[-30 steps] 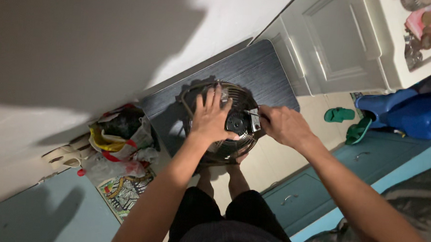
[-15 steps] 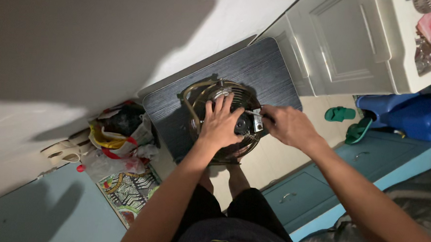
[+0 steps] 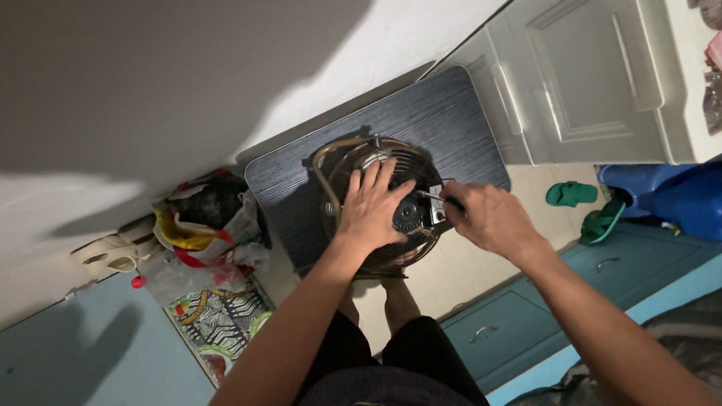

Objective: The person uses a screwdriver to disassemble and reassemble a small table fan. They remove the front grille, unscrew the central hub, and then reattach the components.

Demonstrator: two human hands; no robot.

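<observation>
L hand flat on fan grille, dark tabletop

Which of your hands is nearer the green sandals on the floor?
Right. The right hand holds a tool at the fan's hub, on the side toward the green sandals. The left hand lies flat on the fan grille, farther away.

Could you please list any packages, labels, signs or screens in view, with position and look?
Plastic bags: floor, left of the dark table; crumpled, yellow, red, black and clear.
Label: on the fan motor, beside the right hand; small, pale, rectangular.
Signs, screens: none.
</observation>
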